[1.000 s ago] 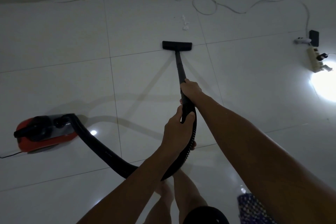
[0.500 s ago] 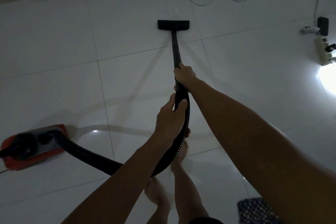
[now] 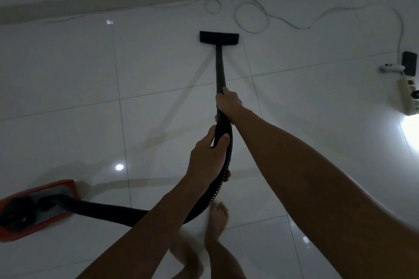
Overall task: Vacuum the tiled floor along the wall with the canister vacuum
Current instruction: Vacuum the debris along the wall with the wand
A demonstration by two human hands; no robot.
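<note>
A black floor nozzle (image 3: 219, 37) rests flat on the white tiled floor (image 3: 68, 79), a short way from the wall's base (image 3: 90, 0). Its black wand (image 3: 219, 68) runs back toward me. My right hand (image 3: 227, 102) grips the wand higher up. Lower down, my left hand (image 3: 207, 156) grips the handle where the ribbed black hose (image 3: 108, 210) begins. The hose loops down and left to the red canister (image 3: 34, 213) at the lower left edge, partly cut off.
A thin white cable (image 3: 249, 16) lies coiled on the floor just beyond the nozzle and runs right to a power strip (image 3: 408, 95) with plugs, beside a bright light (image 3: 411, 129). My bare feet (image 3: 215, 217) stand on the tiles below the hose.
The nozzle has been pushed forward over the white debris that lay ahead of it. I have stepped forward, and the canister now sits lower and further left in view.
</note>
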